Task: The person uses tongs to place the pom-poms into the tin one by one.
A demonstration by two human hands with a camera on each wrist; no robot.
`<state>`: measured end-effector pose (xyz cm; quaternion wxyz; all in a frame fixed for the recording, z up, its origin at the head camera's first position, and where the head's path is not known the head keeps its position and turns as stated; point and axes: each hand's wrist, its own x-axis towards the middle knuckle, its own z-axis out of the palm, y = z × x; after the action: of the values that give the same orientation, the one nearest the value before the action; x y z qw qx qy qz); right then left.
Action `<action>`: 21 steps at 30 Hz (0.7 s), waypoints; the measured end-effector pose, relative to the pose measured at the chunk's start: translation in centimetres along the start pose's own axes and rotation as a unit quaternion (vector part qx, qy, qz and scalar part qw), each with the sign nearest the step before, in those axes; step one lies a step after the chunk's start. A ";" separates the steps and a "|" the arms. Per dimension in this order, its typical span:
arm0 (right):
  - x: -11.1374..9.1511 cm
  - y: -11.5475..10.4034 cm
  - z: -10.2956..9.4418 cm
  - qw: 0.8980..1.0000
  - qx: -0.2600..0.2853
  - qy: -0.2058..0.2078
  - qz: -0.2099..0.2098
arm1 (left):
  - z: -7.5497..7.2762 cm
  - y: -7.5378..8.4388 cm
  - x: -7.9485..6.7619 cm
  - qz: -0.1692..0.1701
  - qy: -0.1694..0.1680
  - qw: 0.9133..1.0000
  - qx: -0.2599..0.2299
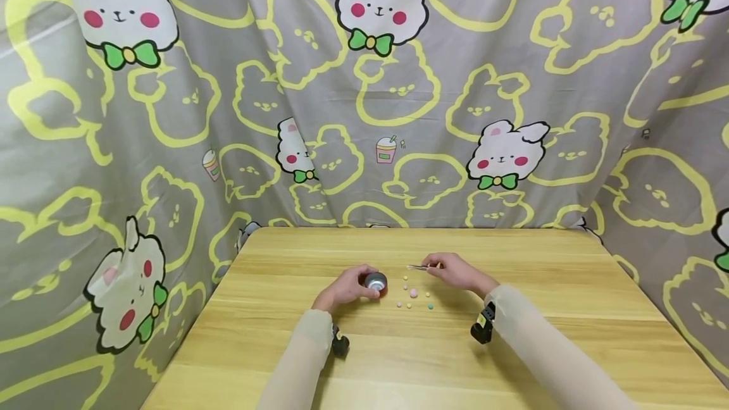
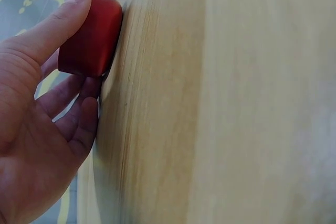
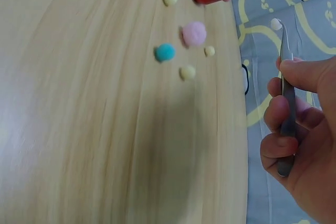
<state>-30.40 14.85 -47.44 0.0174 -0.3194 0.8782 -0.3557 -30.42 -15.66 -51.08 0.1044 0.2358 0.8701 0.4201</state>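
Note:
My left hand (image 1: 346, 285) grips a small cup (image 2: 94, 38), red outside and silvery inside, thumb on one side and fingers round the other. It stands upright, close on the table. In the right wrist view my right hand (image 3: 310, 124) holds curved metal tweezers (image 3: 288, 108) between thumb and fingers. At the tweezers' bent tip is a tiny whitish pom-pom (image 3: 276, 24), above the tabletop. Between the hands lie a larger pink pom-pom (image 3: 194, 34), a teal pom-pom (image 3: 165, 52) and several small yellow and pink ones, such as a yellow pom-pom (image 3: 187, 73).
A light wooden table (image 1: 256, 347) carries everything. Behind it and along both sides hangs a grey curtain (image 1: 319, 100) with rabbit prints, meeting the table's far edge. A small black camera sits on each wrist.

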 end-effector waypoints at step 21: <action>2.6 -1.9 1.9 0.999 -0.001 -0.020 -0.033 | -0.2 0.0 -0.1 0.007 0.002 1.000 -0.006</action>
<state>-30.96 11.21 -47.14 0.0227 -0.3549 0.8671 -0.3488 -30.36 -15.81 -50.96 0.1014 0.2407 0.8662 0.4261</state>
